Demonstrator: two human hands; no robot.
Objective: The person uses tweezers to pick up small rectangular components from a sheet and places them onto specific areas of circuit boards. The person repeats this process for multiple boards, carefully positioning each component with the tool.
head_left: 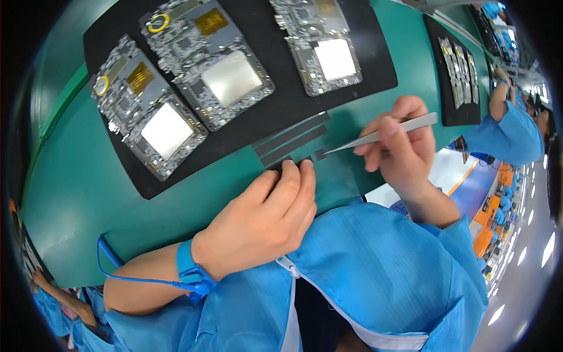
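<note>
My right hand (404, 146) is closed around slim metal tweezers (421, 121), pinched between thumb and fingers. Their pointed tip is at a small dark square piece (320, 154) near the green work surface; whether the tips grip it I cannot tell. My left hand (264, 217) lies palm down, fingers stretched forward, the fingertips resting on a dark strip that they partly cover. Just beyond them lie thin dark grey strips (293, 139), side by side. A blue wrist strap (187, 261) with a coiled cord circles my left wrist.
Beyond the strips, a black mat (275, 105) carries three circuit boards, the left (141, 111), middle (211, 64) and right (319, 44), each with a bright silver square. Another black mat with boards (458, 73) lies at the far right, near a co-worker in blue (513, 132).
</note>
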